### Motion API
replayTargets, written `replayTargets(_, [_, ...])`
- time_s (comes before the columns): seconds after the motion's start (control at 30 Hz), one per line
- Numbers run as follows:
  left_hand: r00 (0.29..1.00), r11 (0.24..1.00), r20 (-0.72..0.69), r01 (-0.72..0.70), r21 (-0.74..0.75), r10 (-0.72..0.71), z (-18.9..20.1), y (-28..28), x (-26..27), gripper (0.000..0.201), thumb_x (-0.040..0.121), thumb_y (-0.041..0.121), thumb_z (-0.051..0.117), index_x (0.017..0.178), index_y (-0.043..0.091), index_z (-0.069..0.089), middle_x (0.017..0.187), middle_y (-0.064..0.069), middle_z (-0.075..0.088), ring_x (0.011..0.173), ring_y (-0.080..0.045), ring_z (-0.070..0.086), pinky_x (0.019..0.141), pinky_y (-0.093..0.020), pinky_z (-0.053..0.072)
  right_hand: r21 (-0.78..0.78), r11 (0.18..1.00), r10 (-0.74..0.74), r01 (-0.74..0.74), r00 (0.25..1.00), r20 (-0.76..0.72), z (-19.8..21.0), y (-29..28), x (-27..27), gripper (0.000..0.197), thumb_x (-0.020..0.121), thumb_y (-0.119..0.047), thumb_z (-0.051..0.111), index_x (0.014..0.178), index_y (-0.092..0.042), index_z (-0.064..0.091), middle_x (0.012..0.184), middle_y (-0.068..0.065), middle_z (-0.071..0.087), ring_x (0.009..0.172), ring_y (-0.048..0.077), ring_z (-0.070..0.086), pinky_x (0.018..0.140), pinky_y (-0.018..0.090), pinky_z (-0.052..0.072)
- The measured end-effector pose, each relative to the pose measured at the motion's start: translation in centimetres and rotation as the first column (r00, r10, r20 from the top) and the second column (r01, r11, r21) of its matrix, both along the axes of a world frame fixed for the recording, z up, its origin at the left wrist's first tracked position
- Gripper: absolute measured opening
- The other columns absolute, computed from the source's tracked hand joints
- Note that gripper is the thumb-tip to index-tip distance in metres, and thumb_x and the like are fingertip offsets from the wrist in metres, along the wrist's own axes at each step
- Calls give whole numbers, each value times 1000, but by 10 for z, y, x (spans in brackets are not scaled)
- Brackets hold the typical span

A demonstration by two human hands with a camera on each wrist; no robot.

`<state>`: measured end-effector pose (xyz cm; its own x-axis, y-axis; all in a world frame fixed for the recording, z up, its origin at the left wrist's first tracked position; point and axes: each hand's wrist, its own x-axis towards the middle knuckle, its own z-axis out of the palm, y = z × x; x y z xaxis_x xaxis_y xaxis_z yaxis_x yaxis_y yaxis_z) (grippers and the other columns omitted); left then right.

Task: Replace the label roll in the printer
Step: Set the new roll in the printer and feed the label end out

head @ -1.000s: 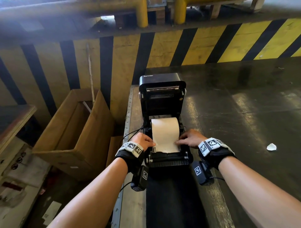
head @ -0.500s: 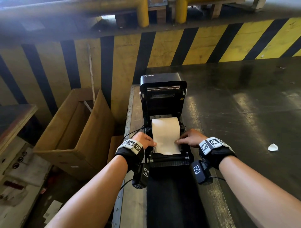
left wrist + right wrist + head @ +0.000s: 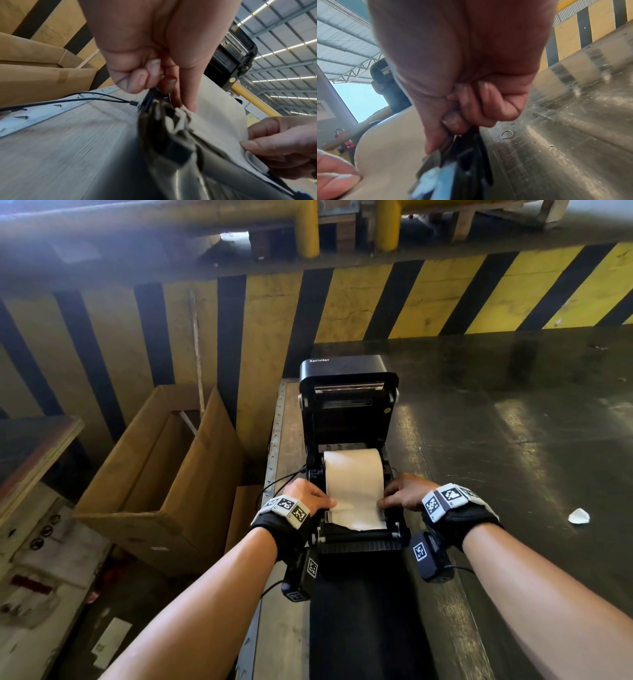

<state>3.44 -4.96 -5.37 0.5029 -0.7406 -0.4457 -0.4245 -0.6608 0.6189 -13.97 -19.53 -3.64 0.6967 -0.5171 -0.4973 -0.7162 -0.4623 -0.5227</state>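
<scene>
A black printer stands with its lid up at the table's left edge. A cream label roll sits in its bay, and a paper strip runs forward over the front roller. My left hand pinches the strip's left edge, thumb on the paper and the other fingers curled at the printer's side. Opposite it, my right hand pinches the right edge, thumb on the paper and fingers curled.
An open cardboard box stands to the left, below the table. Black cables plug into the printer's left side. On the dark metal table lie a white paper scrap and a rubber band. A yellow-black striped wall runs behind.
Both hands stay at the strip's edges. The strip's loose end has crept slightly toward the printer's front.
</scene>
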Motion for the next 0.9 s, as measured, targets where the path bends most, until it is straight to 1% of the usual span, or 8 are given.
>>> replayTargets(0.1, [1000, 1000, -9, -8, 16, 8, 1, -1, 0, 21, 71, 39, 76, 82, 21, 75, 94, -5, 73, 90, -21, 66, 87, -37, 56, -19, 1000, -7, 7, 1000, 3, -1, 0, 2, 28, 78, -31, 69, 95, -9, 73, 92, 7, 67, 77, 14, 57, 55, 15, 38])
replayTargets(0.2, [1000, 999, -4, -24, 40, 24, 4, -2, -1, 22, 71, 30, 78, 87, 16, 74, 99, -8, 72, 93, -23, 66, 89, -39, 55, 58, 993, -107, 102, 991, 86, -5, 0, 0, 32, 78, -33, 70, 94, -5, 72, 72, 2, 65, 48, -5, 54, 44, 10, 37])
replayTargets(0.33, [1000, 993, 0, 3, 115, -3, 9, -5, 3, 33, 72, 29, 77, 99, 9, 73, 106, -9, 70, 98, -25, 65, 89, -36, 52, 51, 981, -191, 185, 970, 154, -13, 4, -3, 31, 77, -31, 71, 100, -9, 72, 105, 8, 70, 83, 12, 58, 76, 22, 43])
replayTargets(0.37, [1000, 992, 1, 10, 127, -10, 10, -6, 4, 35, 72, 29, 77, 100, 8, 73, 107, -10, 70, 99, -25, 65, 89, -36, 53, 37, 985, -171, 167, 975, 140, -13, 5, -3, 31, 78, -32, 70, 100, -11, 72, 108, 7, 70, 87, 14, 57, 78, 23, 41])
replayTargets(0.5, [1000, 992, -8, 18, 125, -18, 12, -8, 3, 37, 72, 31, 77, 100, 7, 73, 108, -11, 71, 96, -24, 65, 85, -33, 52, -5, 998, -58, 58, 998, 38, -11, 4, -2, 29, 80, -35, 66, 100, -15, 73, 108, 6, 70, 87, 14, 55, 59, 16, 37])
replayTargets(0.57, [1000, 995, -12, 1, 99, 0, 13, -8, 1, 36, 75, 29, 75, 103, 8, 71, 107, -10, 70, 93, -23, 65, 82, -31, 51, 3, 998, -60, 60, 997, 48, -10, 1, -1, 28, 77, -33, 69, 96, -13, 74, 105, 7, 71, 86, 15, 57, 59, 14, 39])
replayTargets(0.7, [999, 996, 42, 16, 93, -20, 11, -4, -1, 33, 77, 29, 74, 104, 10, 70, 108, -9, 70, 88, -19, 61, 78, -28, 48, 23, 996, -85, 83, 992, 88, -12, 2, -1, 29, 75, -36, 71, 93, -13, 74, 98, 5, 71, 85, 15, 59, 64, 23, 42])
replayTargets(0.9, [992, 991, 93, 77, 109, -87, 14, -1, -1, 37, 74, 34, 75, 103, 10, 71, 105, -9, 70, 89, -20, 62, 76, -28, 48, -64, 996, -66, 70, 996, 57, -14, 6, -3, 31, 78, -39, 67, 95, -14, 73, 82, -2, 63, 74, 12, 55, 53, 14, 35])
